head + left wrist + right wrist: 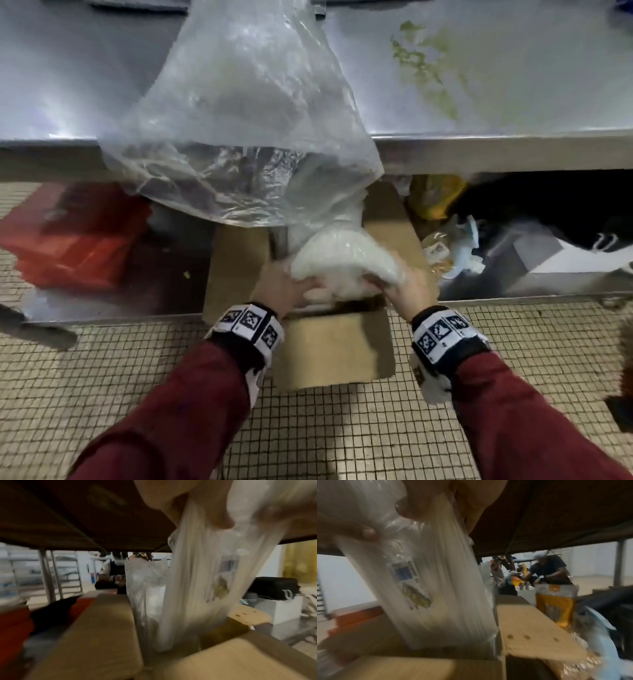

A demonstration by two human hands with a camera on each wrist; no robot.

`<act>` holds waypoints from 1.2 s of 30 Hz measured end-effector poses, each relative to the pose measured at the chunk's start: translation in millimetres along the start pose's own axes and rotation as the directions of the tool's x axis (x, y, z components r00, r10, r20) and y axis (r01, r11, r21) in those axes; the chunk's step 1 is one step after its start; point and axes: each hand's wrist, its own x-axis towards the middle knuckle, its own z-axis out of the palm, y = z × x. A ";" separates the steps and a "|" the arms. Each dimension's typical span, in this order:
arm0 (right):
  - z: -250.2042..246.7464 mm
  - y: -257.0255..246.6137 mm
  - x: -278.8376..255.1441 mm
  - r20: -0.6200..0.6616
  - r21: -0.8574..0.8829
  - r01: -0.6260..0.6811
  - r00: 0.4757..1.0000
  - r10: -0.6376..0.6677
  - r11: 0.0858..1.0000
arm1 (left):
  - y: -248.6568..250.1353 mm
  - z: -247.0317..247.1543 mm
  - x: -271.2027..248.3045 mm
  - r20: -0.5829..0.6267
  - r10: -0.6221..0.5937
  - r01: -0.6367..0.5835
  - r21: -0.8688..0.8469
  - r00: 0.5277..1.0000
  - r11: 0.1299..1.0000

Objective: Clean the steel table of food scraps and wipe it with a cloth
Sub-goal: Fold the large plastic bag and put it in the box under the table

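The steel table (534, 85) carries a smear of green food scraps (419, 65) on its right part. A large clear plastic bag (246, 120) drapes over its front edge. Below, both hands hold one clear packet of white strands (342, 262) over an open cardboard box (335, 346) on the lower shelf. My left hand (294, 287) grips its left end and my right hand (394, 284) its right end. In the left wrist view the packet (193, 588) hangs from curled fingers (214, 513) into the box (96, 635). The right wrist view shows the labelled packet (440, 588) under gripping fingers (419, 504).
Red crates (78, 240) sit left of the box under the table. A yellow pouch (435, 195), crumpled wrappers (459, 250) and a white box (565, 260) lie to the right. Tiled floor (102, 394) lies in front. Another person (551, 569) works beyond the table.
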 end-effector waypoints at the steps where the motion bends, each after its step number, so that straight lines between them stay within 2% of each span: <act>1: 12.5 11.7 12.2 0.112 -0.015 -0.140 0.984 0.141 0.990 | -1.3 10.3 15.2 0.008 -0.005 0.005 0.044 1.000 0.999; 4: 54.5 43.0 40.8 0.211 0.133 -0.353 0.923 0.322 0.926 | -16.6 33.9 55.5 0.034 -0.014 0.009 0.153 0.999 0.988; 6: 83.8 60.7 52.6 0.266 0.190 -0.412 0.895 0.357 0.891 | -34.9 47.7 77.1 0.056 -0.067 0.051 0.252 0.996 0.966; 8: 102.1 69.0 58.1 0.353 0.108 -0.443 0.854 0.382 0.890 | -51.8 54.6 91.8 0.077 -0.081 0.051 0.337 0.994 0.940; 11: 110.9 73.9 61.1 0.335 0.004 -0.464 0.835 0.436 0.886 | -69.5 54.8 102.0 0.049 -0.107 0.087 0.305 0.993 0.948; 14: 100.0 63.0 60.4 0.338 -0.081 -0.435 0.834 0.435 0.897 | -59.0 47.4 90.3 0.036 -0.195 0.162 0.429 0.980 0.889; 16: 81.8 49.1 56.5 0.383 -0.174 -0.381 0.823 0.418 0.908 | -40.4 42.3 74.6 0.086 -0.246 0.172 0.500 0.965 0.849; 19: 47.5 23.4 47.9 0.428 -0.235 -0.336 0.807 0.408 0.912 | -7.6 34.7 45.3 0.221 -0.287 0.114 0.574 0.932 0.811; 23: -11.4 -19.4 36.4 0.458 -0.275 -0.280 0.803 0.382 0.920 | 58.1 8.6 -0.7 0.274 -0.274 0.043 0.631 0.922 0.775; 25: -44.8 -39.4 27.6 0.460 -0.281 -0.262 0.808 0.369 0.923 | 95.0 -6.8 -26.3 0.299 -0.273 0.031 0.620 0.915 0.784; 28: -97.2 -63.7 16.4 0.403 -0.268 -0.209 0.863 0.306 0.941 | 144.4 -27.4 -64.0 0.334 -0.204 -0.047 0.612 0.920 0.789; 31: -147.1 -89.3 11.0 0.323 -0.254 -0.160 0.915 0.239 0.954 | 181.1 -47.0 -93.1 0.313 -0.111 -0.111 0.612 0.943 0.783; 34: -186.4 -113.2 15.4 0.224 -0.236 -0.064 0.967 0.119 0.970 | 210.5 -75.7 -112.0 0.280 0.088 -0.253 0.632 0.956 0.733; 36: -202.5 -127.4 26.4 0.184 -0.201 -0.011 0.982 0.048 0.980 | 223.6 -98.8 -113.1 0.237 0.220 -0.321 0.605 0.946 0.729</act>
